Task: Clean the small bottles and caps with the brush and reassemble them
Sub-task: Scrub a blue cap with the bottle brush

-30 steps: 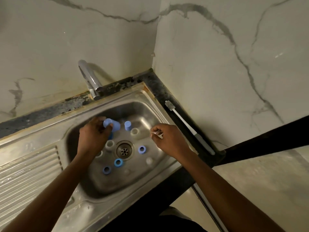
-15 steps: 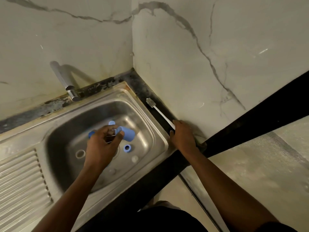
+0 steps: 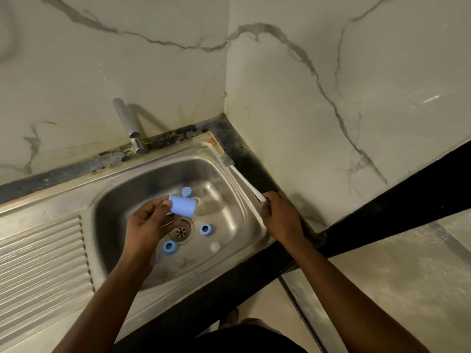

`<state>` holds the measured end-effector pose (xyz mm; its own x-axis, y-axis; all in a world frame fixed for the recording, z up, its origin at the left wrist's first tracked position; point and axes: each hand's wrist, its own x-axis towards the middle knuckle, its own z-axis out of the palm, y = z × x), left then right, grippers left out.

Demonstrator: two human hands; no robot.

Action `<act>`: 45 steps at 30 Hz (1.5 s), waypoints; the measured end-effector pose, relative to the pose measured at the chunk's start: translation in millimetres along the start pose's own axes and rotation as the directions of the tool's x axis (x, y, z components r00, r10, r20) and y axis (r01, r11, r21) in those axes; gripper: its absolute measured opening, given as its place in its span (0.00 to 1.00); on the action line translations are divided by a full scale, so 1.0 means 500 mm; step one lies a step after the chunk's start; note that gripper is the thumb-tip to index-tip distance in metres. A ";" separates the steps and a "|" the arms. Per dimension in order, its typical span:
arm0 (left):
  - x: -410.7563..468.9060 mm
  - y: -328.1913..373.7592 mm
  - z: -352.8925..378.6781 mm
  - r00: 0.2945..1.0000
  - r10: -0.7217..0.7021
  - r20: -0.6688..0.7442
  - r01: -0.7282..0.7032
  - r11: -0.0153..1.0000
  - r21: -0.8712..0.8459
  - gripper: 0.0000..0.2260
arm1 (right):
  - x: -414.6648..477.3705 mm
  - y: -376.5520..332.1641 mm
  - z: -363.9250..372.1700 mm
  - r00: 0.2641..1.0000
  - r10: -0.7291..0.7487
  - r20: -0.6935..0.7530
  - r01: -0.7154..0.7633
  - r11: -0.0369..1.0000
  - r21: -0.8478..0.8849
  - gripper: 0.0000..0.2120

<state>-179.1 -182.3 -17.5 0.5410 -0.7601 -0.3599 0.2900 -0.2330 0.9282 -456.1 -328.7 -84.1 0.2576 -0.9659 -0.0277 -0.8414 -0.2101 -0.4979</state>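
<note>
Stainless sink, centre of frame, with one drain in the basin floor. One left hand, over the basin left of centre: thumb and fingertips pinch one blue bottle, held on its side above the drain. One right hand, at the sink's right rim: fingers curled round the lower end of one brush, whose white handle runs along the rim to a grey bristle head at the upper left. Two blue ring caps, open side up, on the basin floor: one right of the drain, one below and left of it. One small blue piece standing just behind the held bottle. Two pale pieces near the basin's lower edge, too blurred to identify. One tap, upper left. One ribbed draining board, lower left.
</note>
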 end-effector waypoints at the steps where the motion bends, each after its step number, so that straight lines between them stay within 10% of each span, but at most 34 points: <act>1: -0.001 0.004 -0.017 1.000 -0.021 -0.015 0.021 0.998 -0.056 0.11 | -0.005 -0.017 0.002 1.000 -0.021 0.017 0.021 1.000 0.012 0.13; 18: -0.039 0.075 -0.389 0.948 -0.169 -0.270 -0.051 0.755 -0.654 0.17 | -0.180 -0.403 0.007 0.852 -0.453 0.261 0.306 0.836 0.455 0.11; 37: -0.083 0.118 -0.335 0.919 -0.013 -0.395 -0.210 0.829 -0.518 0.17 | -0.104 -0.493 -0.043 0.497 -0.748 0.439 0.555 0.664 0.502 0.12; 41: -0.081 0.128 -0.339 0.895 -0.055 -0.443 -0.169 0.876 -0.452 0.20 | -0.057 -0.496 -0.084 0.374 -0.808 0.455 0.836 0.506 0.212 0.22; 45: -0.081 0.124 -0.336 0.854 -0.123 -0.505 -0.116 0.902 -0.417 0.23 | -0.014 -0.496 -0.133 0.159 -0.910 0.384 0.970 0.072 -0.231 0.24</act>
<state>-50.6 -64.1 38.9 0.8251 -0.3146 -0.4693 0.5275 0.1313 0.8394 -280.9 -280.0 97.3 0.9886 0.0958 0.1158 0.0796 -0.9873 0.1376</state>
